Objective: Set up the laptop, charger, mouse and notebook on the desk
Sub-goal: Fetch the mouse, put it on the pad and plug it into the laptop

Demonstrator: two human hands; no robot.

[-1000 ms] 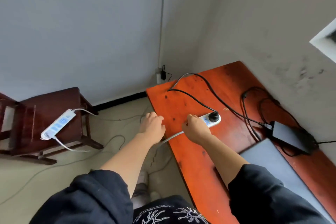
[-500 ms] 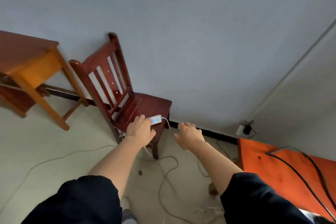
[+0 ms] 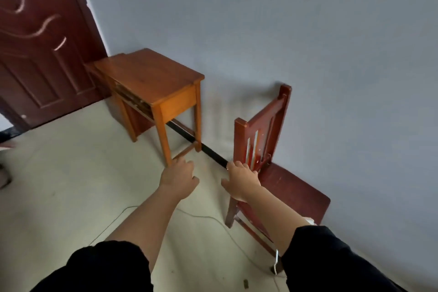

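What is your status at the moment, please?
Open and empty: left grip, right grip. No laptop, charger, mouse, notebook in view. Red chair close by right grip; white cable across floor.

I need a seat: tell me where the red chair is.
Head view, right side: the chair stands against the grey wall, right of the small wooden table, the right hand by its backrest.

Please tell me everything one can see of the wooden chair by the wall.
The chair is of dark red-brown wood: a flat seat, a back of upright slats, rungs between the legs. It stands upright on the floor close to the wall, its back toward the lighter table. The right hand is in front of its back post; whether it touches is unclear. Something white lies at the seat edge, behind the sleeve.
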